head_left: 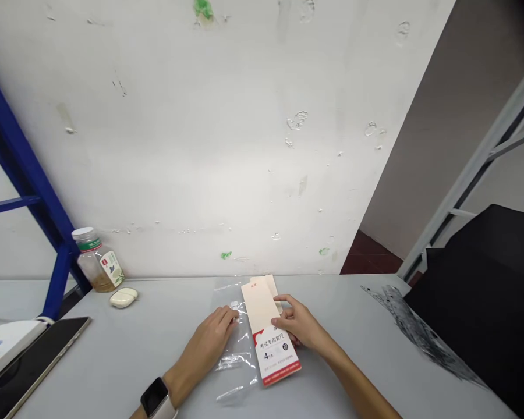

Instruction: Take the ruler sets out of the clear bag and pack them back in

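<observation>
One clear plastic bag point(234, 364) lies on the table point(113, 378) with the ruler packet point(273, 355) on top, not inside it as far as shows. The left hand point(212, 337) presses closed fingers on the bag; the right hand point(297, 323) curls its fingers round the packet's edge.

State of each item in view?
left hand, resting on the bag
clear plastic bag, crinkled, lying flat
right hand, gripping the packet's edge
ruler-set packet, lying flat, overlapping the bag
capped jar, upright, brownish contents low
white earbud case, closed
tablet, screen dark
</observation>
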Available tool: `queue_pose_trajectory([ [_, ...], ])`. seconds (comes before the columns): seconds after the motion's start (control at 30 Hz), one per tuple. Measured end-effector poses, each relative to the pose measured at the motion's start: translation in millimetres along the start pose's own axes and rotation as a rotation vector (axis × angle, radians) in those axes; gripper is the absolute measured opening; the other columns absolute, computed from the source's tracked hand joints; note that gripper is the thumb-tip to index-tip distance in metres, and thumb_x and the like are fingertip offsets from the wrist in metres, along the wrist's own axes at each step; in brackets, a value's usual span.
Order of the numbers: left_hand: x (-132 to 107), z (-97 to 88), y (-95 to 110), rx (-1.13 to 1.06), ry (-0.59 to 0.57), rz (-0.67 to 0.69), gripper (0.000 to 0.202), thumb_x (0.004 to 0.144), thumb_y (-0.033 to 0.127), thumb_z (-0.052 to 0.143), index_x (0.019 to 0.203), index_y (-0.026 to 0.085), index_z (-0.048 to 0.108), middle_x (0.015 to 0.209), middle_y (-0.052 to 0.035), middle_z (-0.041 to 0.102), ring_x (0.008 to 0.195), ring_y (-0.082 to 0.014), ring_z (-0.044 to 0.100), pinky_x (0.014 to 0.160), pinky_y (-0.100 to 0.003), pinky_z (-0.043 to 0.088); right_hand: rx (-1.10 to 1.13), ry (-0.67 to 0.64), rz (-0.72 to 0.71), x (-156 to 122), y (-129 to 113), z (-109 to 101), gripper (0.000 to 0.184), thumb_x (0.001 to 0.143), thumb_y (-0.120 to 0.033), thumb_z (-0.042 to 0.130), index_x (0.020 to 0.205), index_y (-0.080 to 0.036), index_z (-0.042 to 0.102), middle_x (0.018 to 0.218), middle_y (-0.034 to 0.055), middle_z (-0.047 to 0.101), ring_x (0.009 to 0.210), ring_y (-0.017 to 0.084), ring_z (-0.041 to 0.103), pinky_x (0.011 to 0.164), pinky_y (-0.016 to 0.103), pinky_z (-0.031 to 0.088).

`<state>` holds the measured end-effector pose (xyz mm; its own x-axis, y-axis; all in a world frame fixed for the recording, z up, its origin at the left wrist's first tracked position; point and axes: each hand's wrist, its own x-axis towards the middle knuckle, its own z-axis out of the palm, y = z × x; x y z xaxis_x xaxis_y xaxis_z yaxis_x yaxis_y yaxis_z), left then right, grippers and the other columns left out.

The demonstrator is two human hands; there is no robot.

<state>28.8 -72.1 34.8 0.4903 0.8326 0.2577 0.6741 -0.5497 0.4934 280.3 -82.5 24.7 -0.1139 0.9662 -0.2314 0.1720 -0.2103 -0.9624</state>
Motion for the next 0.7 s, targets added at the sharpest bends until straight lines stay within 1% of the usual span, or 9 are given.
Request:
queue_pose_trajectory([
  [0.13, 0.2, -0.5, 2.1, 0.019, -0.025, 0.050, 0.025, 0.100, 0.031, 0.033, 0.096, 0.026, 0.057, 0.094, -0.0012, 0.064, 0.086, -0.0201, 0.062, 0.074, -0.034, 0.050, -0.009, -0.069, -0.064, -0.3, 1.3, 2.9, 0.047, 0.074, -0.035, 0.067, 0.116, -0.023, 0.049, 0.060, -0.0110, 0.053, 0.040, 0.009, 0.049, 0.041, 0.023, 0.038],
  [0.2, 0.5, -0.3, 2.6, 0.026, -0.045, 0.066, 0.025, 0.100, 0.030, 0.033, 0.096, 0.026, 0.057, 0.093, -0.0010, 0.064, 0.086, -0.0202, 0.062, 0.074, -0.033, 0.050, 0.015, -0.093, -0.070, -2.3, -0.3, 6.9, 0.047, 0.074, -0.036, 0.068, 0.115, -0.024, 0.050, 0.063, -0.0098, 0.055, 0.043, 0.010, 0.055, 0.044, 0.024, 0.042],
  [0.27, 0.7, 0.7, 2.4, 0.038, -0.057, 0.073, 0.025, 0.100, 0.029, 0.033, 0.094, 0.026, 0.057, 0.092, -0.0014, 0.064, 0.085, -0.0204, 0.061, 0.073, -0.033, 0.050, 0.058, -0.111, -0.062, -4.8, -2.5, 12.3, 0.049, 0.072, -0.037, 0.070, 0.115, -0.024, 0.050, 0.065, -0.0094, 0.056, 0.045, 0.011, 0.057, 0.046, 0.025, 0.045],
  [0.33, 0.7, 2.3, 1.7, 0.051, -0.053, 0.080, 0.027, 0.100, 0.029, 0.032, 0.092, 0.025, 0.057, 0.091, -0.0018, 0.064, 0.084, -0.0202, 0.061, 0.073, -0.033, 0.049, 0.084, -0.125, -0.053, -7.1, -4.0, 18.2, 0.051, 0.071, -0.038, 0.071, 0.114, -0.024, 0.049, 0.066, -0.0093, 0.056, 0.045, 0.011, 0.057, 0.046, 0.025, 0.045],
  [0.37, 0.7, 3.1, 1.4, 0.057, -0.049, 0.086, 0.027, 0.101, 0.029, 0.031, 0.091, 0.025, 0.057, 0.090, -0.0019, 0.064, 0.083, -0.0201, 0.061, 0.072, -0.033, 0.049, 0.087, -0.129, -0.055, -8.0, -4.3, 20.8, 0.050, 0.070, -0.038, 0.072, 0.113, -0.024, 0.049, 0.066, -0.0094, 0.057, 0.045, 0.010, 0.057, 0.044, 0.024, 0.044],
  [0.43, 0.5, 4.0, 1.3, 0.060, -0.046, 0.096, 0.028, 0.101, 0.029, 0.031, 0.090, 0.025, 0.057, 0.090, -0.0017, 0.064, 0.081, -0.0195, 0.061, 0.072, -0.032, 0.049, 0.066, -0.141, -0.060, -9.1, -4.0, 24.5, 0.044, 0.071, -0.039, 0.072, 0.105, -0.023, 0.050, 0.061, -0.0100, 0.057, 0.042, 0.009, 0.053, 0.040, 0.021, 0.038],
  [0.53, 0.3, 4.1, 2.0, 0.055, -0.048, 0.093, 0.027, 0.101, 0.030, 0.032, 0.090, 0.024, 0.056, 0.089, -0.0012, 0.063, 0.080, -0.0191, 0.060, 0.071, -0.032, 0.048, 0.000, -0.180, -0.023, -9.8, -4.1, 24.4, 0.033, 0.073, -0.046, 0.070, 0.084, -0.022, 0.050, 0.050, -0.0093, 0.057, 0.033, 0.006, 0.041, 0.035, 0.020, 0.025],
  [0.6, 0.3, 4.5, 2.0, 0.056, -0.051, 0.087, 0.026, 0.101, 0.029, 0.032, 0.090, 0.024, 0.055, 0.089, -0.0010, 0.063, 0.080, -0.0190, 0.060, 0.071, -0.032, 0.047, -0.014, -0.211, 0.020, -10.3, -5.8, 22.1, 0.035, 0.073, -0.050, 0.069, 0.074, -0.022, 0.049, 0.052, -0.0051, 0.062, 0.031, 0.005, 0.037, 0.034, 0.020, 0.020],
  [0.7, 0.4, 7.4, -0.6, 0.061, -0.056, 0.090, 0.025, 0.101, 0.029, 0.033, 0.090, 0.024, 0.054, 0.088, -0.0013, 0.062, 0.079, -0.0190, 0.059, 0.070, -0.032, 0.047, 0.013, -0.214, 0.062, -11.6, -9.0, 22.3, 0.036, 0.071, -0.050, 0.071, 0.069, -0.021, 0.050, 0.059, -0.0004, 0.068, 0.033, 0.005, 0.039, 0.035, 0.021, 0.018],
])
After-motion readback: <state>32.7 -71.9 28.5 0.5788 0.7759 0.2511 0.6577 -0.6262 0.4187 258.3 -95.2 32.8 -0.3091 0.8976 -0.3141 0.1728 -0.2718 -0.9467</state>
